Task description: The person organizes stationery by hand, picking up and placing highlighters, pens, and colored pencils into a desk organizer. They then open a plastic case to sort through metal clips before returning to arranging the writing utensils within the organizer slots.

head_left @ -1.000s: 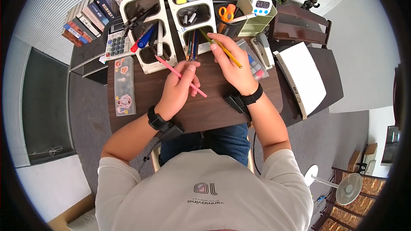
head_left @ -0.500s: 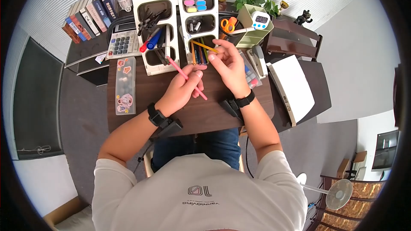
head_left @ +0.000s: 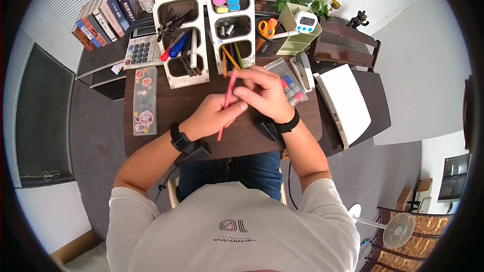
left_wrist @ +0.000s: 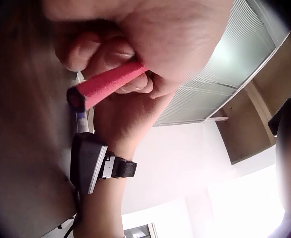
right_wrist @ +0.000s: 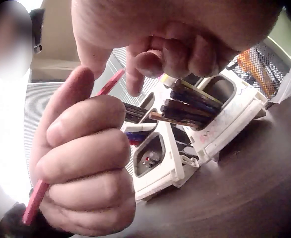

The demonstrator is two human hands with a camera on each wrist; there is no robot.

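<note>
My left hand [head_left: 214, 116] grips a pink pencil [head_left: 229, 90], its fingers curled round the middle. The pencil stands steeply across the head view, and its dark lower end shows in the left wrist view. My right hand [head_left: 262, 90] is close beside it, bent fingers and thumb around the pencil's upper end with a gap between them. In the right wrist view, the right thumb meets the left thumb near the pencil [right_wrist: 34, 203]. Beyond the hands, a yellow pencil [head_left: 230, 57] leans among other pencils in the front compartment of the right white organizer [head_left: 230, 13].
Left of it, another white organizer [head_left: 176, 81] holds pens and markers. A sticker-covered pencil case [head_left: 145, 100] and calculator [head_left: 142, 51] lie at left. A clear marker pouch [head_left: 292, 83], stapler [head_left: 302, 73] and mesh pen cup with orange scissors [head_left: 265, 29] are at right.
My right hand has let go of the yellow pencil in the organizer and come down to the pink pencil. My left hand has turned the pink pencil more upright and moved it closer.
</note>
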